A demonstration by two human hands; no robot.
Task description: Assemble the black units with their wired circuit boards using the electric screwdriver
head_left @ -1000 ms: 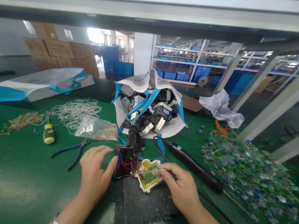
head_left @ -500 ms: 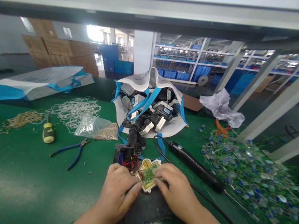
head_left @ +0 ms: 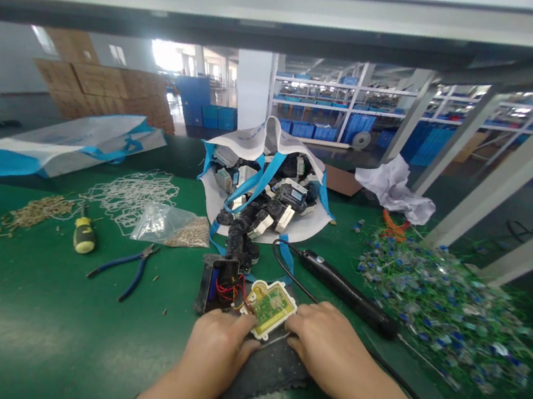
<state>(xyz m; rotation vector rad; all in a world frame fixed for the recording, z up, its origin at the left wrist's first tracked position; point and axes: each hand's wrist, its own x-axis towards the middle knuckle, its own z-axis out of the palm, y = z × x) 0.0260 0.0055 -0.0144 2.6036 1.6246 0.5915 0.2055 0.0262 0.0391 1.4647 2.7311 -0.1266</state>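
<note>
A white plastic housing half (head_left: 259,334) with a green circuit board (head_left: 272,305) inside lies tilted on a dark mat (head_left: 264,374). Thin red wires (head_left: 230,290) join it to an open black casing (head_left: 205,284) on its left. My left hand (head_left: 217,347) is closed at the housing's lower left corner, thumb and forefinger pinching there. At the right edge, my right hand (head_left: 325,340) pinches the end of a thin white strand (head_left: 274,340), which runs below the housing towards my left thumb. The exact hold of the left fingertips is partly hidden.
Behind stands a white bag (head_left: 309,232) full of black and white devices. On the left lie pliers (head_left: 136,271), a screwdriver (head_left: 84,235), white loops (head_left: 133,195) and screws (head_left: 190,233). A black electric screwdriver (head_left: 347,292) and a wire pile (head_left: 451,310) lie right.
My right hand has drawn back to the right, off the board, and a thin white strand now shows between the hands. The left hand has shifted slightly right and down.
</note>
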